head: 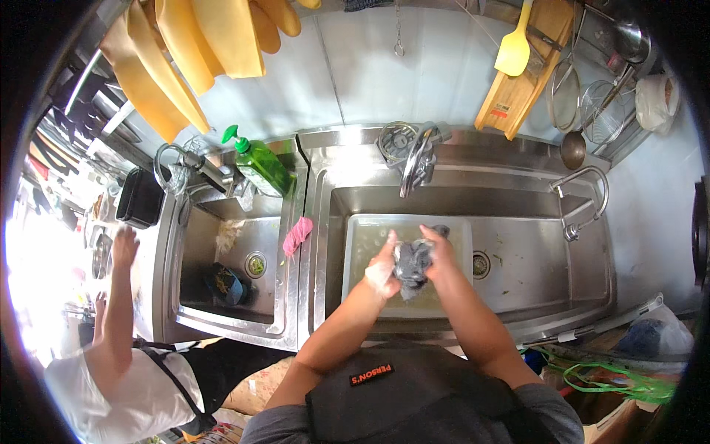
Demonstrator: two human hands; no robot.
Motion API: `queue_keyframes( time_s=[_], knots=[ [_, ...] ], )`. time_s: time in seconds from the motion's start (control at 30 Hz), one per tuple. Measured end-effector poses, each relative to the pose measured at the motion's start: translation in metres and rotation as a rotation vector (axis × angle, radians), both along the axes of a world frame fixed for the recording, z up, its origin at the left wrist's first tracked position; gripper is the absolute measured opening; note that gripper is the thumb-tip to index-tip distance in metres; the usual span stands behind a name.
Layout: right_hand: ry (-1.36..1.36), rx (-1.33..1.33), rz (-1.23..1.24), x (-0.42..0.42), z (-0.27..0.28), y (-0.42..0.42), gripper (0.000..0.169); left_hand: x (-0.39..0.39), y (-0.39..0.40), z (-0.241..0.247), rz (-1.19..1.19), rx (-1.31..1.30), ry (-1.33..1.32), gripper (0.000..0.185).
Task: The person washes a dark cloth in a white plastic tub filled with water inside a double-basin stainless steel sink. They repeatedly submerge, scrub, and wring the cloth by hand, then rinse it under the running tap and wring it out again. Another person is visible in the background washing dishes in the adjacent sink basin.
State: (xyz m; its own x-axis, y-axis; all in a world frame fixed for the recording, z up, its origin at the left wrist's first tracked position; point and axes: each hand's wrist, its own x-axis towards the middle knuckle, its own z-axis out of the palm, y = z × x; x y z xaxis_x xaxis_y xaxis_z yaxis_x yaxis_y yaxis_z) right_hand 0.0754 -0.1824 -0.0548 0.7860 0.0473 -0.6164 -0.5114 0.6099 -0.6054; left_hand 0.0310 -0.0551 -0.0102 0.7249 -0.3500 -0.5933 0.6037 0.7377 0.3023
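Between my palms is a bunched, wet-looking grey cloth (413, 260). My left hand (384, 269) presses it from the left, with some white suds on the skin near the wrist. From the other side my right hand (440, 252) grips it, and a dark end of the cloth sticks out past the fingers. Both hands are above a white plastic tub (355, 261) holding cloudy, bubbly water. The tub sits in the left part of a large stainless steel sink (527, 244).
A chrome faucet (413, 166) arches over the tub's back edge. Left are a smaller sink (222, 261), a pink cloth (298, 236) and a green pump bottle (263, 166). A co-worker (127, 383) stands there. Yellow rubber gloves (211, 39) and a yellow spatula (513, 53) hang above.
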Motion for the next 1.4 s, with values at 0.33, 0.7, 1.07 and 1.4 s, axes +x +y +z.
queue_keyframes(
  time_s=[0.33,0.7,1.07,1.4],
  knots=[
    [-0.168,0.236,-0.105,0.005,0.035,-0.052,0.019,-0.009,0.006,-0.006,0.019,0.085,-0.508,0.043],
    [-0.633,-0.695,-0.144,-0.037,0.057,0.045,0.029,-0.019,-0.022,0.038,0.070,0.220,0.007,0.029],
    [-0.710,-0.875,0.013,-0.045,0.014,0.035,0.024,-0.018,-0.015,0.001,0.224,-0.018,0.065,0.028],
    [-0.412,-0.308,-0.165,-0.014,0.014,0.001,0.017,-0.017,-0.010,0.005,0.074,-0.126,-0.146,0.036]
  ],
)
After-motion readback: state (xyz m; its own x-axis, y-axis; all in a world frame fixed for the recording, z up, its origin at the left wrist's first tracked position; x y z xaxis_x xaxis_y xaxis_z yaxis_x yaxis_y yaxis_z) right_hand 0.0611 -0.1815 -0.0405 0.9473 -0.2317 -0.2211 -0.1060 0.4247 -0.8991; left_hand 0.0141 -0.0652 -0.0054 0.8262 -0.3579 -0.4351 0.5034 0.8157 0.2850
